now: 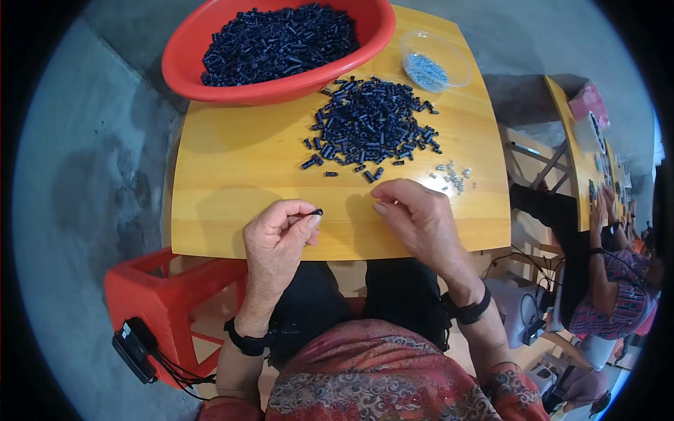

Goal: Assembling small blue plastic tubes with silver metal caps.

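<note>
My left hand (279, 235) pinches one small black plastic piece (316, 212) between thumb and forefinger, just above the near edge of the yellow wooden table (232, 175). Beside it, my right hand (418, 214) has its fingers curled together; whether something tiny sits in them is hidden. A loose pile of the same black pieces (372, 123) lies beyond both hands. A few small silver screws (455, 175) are scattered just past my right hand.
A red basin (189, 63) full of black pieces stands at the table's far left. A clear shallow dish (460, 59) with silver screws sits far right. A red stool (161, 295) is at lower left. Another person's arm (600, 245) works at the table to the right.
</note>
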The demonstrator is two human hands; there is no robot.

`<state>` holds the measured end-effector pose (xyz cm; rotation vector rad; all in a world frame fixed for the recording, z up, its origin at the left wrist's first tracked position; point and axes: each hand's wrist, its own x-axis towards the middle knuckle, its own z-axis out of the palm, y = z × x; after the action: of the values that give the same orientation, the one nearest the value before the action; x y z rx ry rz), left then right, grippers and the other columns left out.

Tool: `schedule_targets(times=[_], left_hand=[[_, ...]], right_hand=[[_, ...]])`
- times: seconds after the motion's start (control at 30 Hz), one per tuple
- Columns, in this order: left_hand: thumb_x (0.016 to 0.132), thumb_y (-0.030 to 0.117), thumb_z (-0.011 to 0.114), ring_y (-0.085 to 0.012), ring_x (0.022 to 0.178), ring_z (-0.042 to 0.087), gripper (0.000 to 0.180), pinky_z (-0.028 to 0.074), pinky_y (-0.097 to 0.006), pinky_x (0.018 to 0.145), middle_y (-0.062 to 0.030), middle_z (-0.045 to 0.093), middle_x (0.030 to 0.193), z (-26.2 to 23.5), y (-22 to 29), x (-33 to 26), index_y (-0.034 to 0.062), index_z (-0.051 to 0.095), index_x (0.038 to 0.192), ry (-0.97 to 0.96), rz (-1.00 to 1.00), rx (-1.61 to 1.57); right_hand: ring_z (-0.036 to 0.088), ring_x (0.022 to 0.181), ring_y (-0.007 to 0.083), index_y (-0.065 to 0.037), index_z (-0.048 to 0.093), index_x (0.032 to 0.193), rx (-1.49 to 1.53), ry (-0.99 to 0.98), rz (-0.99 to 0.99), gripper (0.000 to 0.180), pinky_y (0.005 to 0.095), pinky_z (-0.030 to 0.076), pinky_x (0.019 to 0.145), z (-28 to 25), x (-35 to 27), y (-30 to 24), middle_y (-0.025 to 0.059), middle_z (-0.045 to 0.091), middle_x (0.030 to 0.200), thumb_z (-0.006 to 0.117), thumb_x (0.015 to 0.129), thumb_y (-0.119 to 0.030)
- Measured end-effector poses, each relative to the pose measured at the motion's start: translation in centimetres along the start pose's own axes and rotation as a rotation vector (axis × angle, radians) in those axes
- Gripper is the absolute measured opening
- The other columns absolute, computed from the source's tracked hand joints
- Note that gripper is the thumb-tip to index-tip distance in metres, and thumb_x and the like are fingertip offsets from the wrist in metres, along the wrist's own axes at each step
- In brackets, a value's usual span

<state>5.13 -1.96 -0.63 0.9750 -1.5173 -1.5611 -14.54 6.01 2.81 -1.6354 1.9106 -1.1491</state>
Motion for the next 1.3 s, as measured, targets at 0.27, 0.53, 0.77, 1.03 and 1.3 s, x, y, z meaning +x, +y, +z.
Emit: schedule_targets(times=[0.27, 0.53, 0.77, 1.03, 1.3], left_hand=[[0.084, -0.005, 0.059, -0.0100, 0.066, 0.059, 0.012, 0.049, -0.021, 0.060, -0.0061, 0.058, 0.082, -0.5, 0.3, 0.8, -0.0047, 0.063, 0.096, -0.107, 0.059, 0.047], [0.083, -0.008, 0.058, -0.0092, 0.068, 0.058, 0.012, 0.048, -0.021, 0.064, -0.0048, 0.058, 0.084, 0.3, 0.4, -0.2, -0.0042, 0.063, 0.094, -0.181, -0.056, -0.045], [0.080, -0.007, 0.064, -0.0088, 0.071, 0.058, 0.014, 0.049, -0.022, 0.062, -0.0047, 0.058, 0.088, 3.3, 0.2, 0.3, -0.0046, 0.062, 0.094, -0.291, -0.073, -0.082], [0.078, -0.007, 0.067, -0.0074, 0.077, 0.058, 0.016, 0.048, -0.019, 0.069, -0.0026, 0.061, 0.087, 5.6, 0.3, 0.2, -0.0012, 0.067, 0.093, -0.289, -0.086, -0.145], [0.081, -0.002, 0.066, -0.0110, 0.069, 0.061, 0.017, 0.050, -0.022, 0.063, -0.0057, 0.063, 0.081, 5.5, 0.6, 0.3, -0.0038, 0.064, 0.098, -0.255, -0.113, -0.154]], right_hand=[[0.063, 0.071, 0.0334, -0.003, 0.061, 0.089, -0.100, 0.012, -0.066, 0.013, 0.0389, 0.051, 0.060, 1.1, 2.2, 0.1, 0.0148, 0.063, 0.081, 0.064, 0.077, -0.005], [0.061, 0.067, 0.0340, -0.004, 0.059, 0.089, -0.200, -0.056, -0.077, 0.013, 0.0397, 0.051, 0.058, 0.8, 0.0, -0.9, 0.0140, 0.060, 0.079, 0.064, 0.078, -0.008], [0.062, 0.065, 0.0303, -0.004, 0.062, 0.088, -0.394, 0.276, 0.107, 0.012, 0.0377, 0.050, 0.057, -4.7, -2.1, 4.0, 0.0124, 0.060, 0.076, 0.064, 0.077, -0.004], [0.061, 0.065, 0.0304, -0.005, 0.061, 0.083, -0.499, 0.187, 0.043, 0.007, 0.0393, 0.049, 0.056, -4.4, -0.4, 5.1, 0.0113, 0.057, 0.076, 0.063, 0.078, -0.007], [0.059, 0.062, 0.0305, -0.004, 0.057, 0.082, -0.556, 0.165, -0.064, 0.005, 0.0368, 0.049, 0.055, -3.7, 0.0, 4.9, 0.0141, 0.055, 0.073, 0.061, 0.079, -0.004]])
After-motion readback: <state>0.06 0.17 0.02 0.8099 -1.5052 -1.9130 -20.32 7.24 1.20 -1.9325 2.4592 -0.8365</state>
